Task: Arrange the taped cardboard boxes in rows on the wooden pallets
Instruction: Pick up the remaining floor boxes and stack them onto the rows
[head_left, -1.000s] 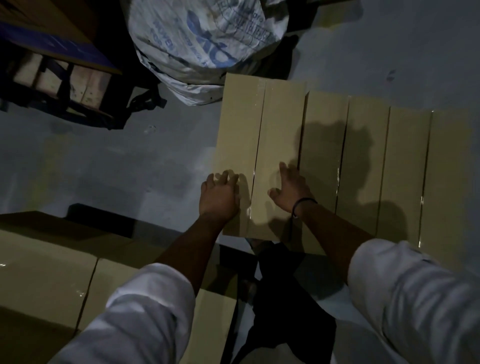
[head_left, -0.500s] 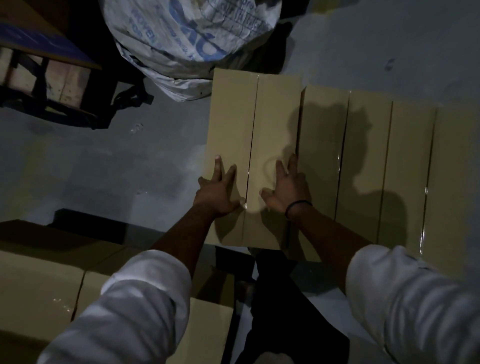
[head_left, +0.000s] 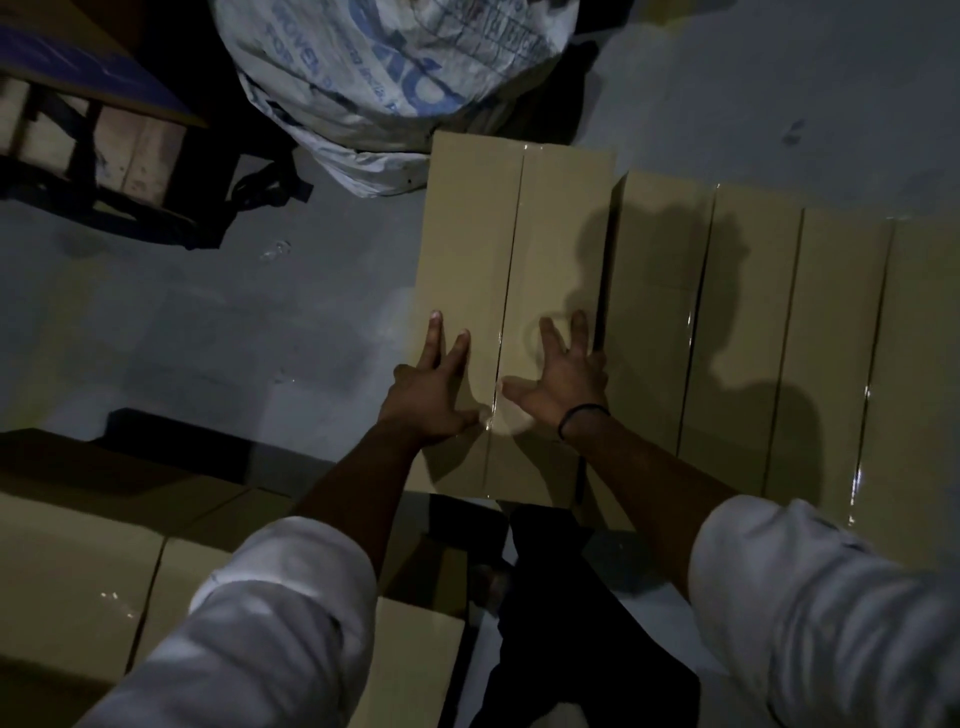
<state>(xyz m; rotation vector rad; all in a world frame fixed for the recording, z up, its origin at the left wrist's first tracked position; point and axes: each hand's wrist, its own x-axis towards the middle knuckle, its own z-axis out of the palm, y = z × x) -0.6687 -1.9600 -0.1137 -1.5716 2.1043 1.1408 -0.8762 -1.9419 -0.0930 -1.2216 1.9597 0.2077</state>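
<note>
Pressing flat, fingers spread, left hand (head_left: 434, 392) and right hand (head_left: 563, 382) touch cardboard box (head_left: 511, 249).

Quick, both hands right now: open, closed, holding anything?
Left hand: open, flat on the cardboard box.
Right hand: open, spread flat on the same box.

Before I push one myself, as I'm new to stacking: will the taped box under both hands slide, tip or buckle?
Likely stiff: the taped box shows a flat top under the left hand and right hand. It probably slides rather than tips, its top being broad and long. The glossy tape may be slippery.
</note>
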